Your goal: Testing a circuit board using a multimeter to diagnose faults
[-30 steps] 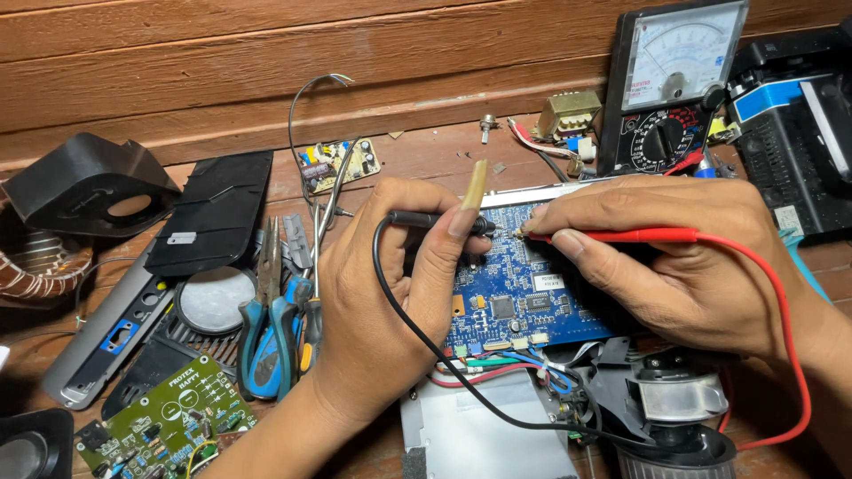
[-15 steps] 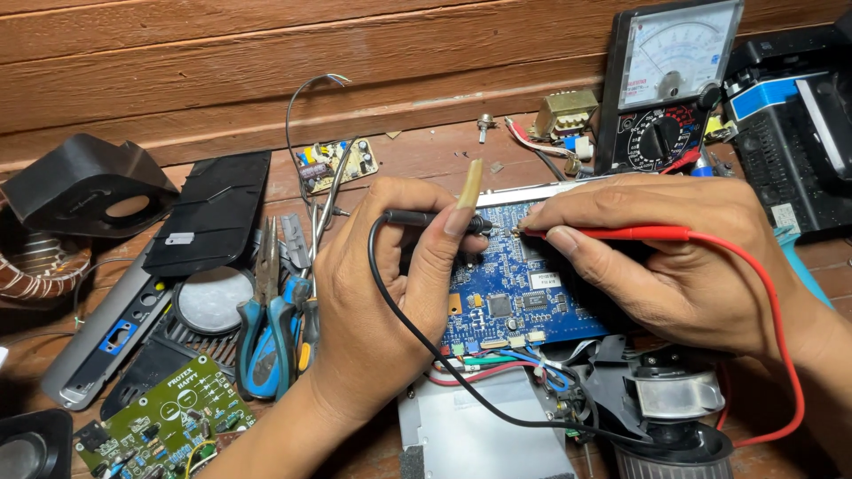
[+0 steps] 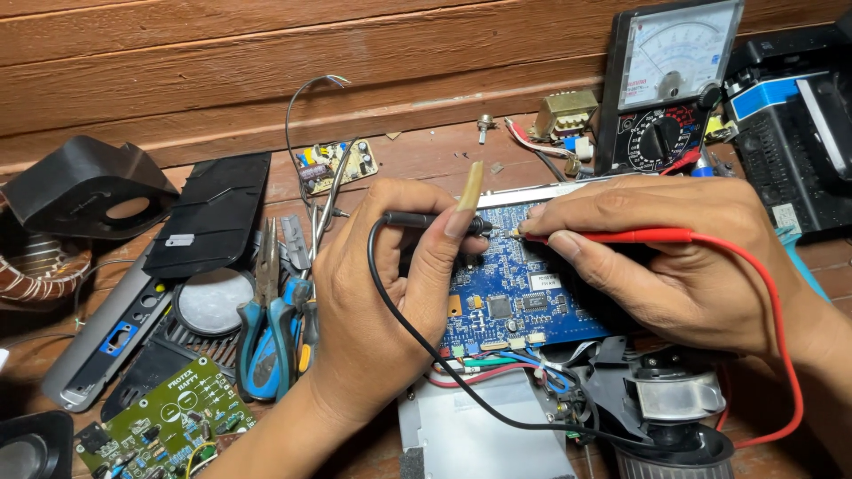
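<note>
At the far left, a black plastic housing [image 3: 84, 186] and a coil of copper wire [image 3: 35, 270] are seen on the wooden bench [image 3: 426, 155]. Below them a green circuit board [image 3: 173, 426] is laid near the bottom edge, and blue-handled pliers [image 3: 266, 333] are set just beside the left wrist. A small circuit board [image 3: 335, 165] with a grey wire is placed further back.

The left hand [image 3: 377, 306] is closed around a black test probe [image 3: 435, 222], which is pinched between thumb and fingers; its tip is pressed onto the upper edge of the blue circuit board [image 3: 515, 302]. A black lead [image 3: 444, 364] is looped from the probe down across the wrist.

The blue circuit board is held at the centre of the bench, partly covered by both hands, above a grey metal plate [image 3: 484, 439].

The right hand [image 3: 666, 257] is curled tight on a red test probe [image 3: 621, 236], whose tip is touched to the board just beside the black one. A red lead [image 3: 781, 355] is curved around the right wrist.

Behind the right hand, an analogue multimeter [image 3: 670, 84] is propped upright, and a black device [image 3: 799, 124] is placed at the far right.
</note>
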